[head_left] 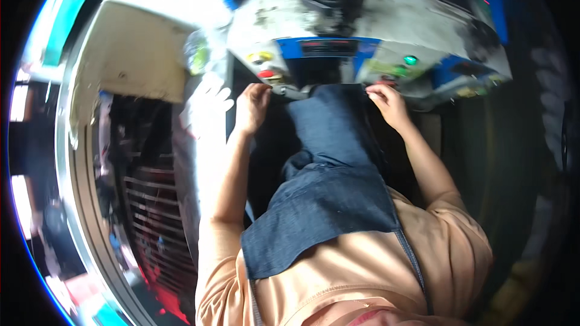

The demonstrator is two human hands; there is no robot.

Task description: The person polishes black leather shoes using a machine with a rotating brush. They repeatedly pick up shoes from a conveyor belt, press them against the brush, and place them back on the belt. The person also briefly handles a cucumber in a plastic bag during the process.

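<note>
My left hand (pixel 252 107) is raised at the left front corner of a worn white machine (pixel 266 18), just below its red button (pixel 266 74). Its fingers are curled closed, and whatever lies in them is hidden. On the other side, my right hand (pixel 388 101) has its fingertips pressed together beside the far right edge of my dark blue denim apron (pixel 332 127). I cannot make out anything between them. The apron runs from my chest to the machine's front, between both hands. A lit green button (pixel 411 60) shows above my right hand.
To the left stand a beige panel (pixel 130 54) and a dark rack with metal bars (pixel 154 199). A white glove (pixel 208 99) and a clear thing with green on it (pixel 197 51) are near my left hand. Blur covers parts of the machine.
</note>
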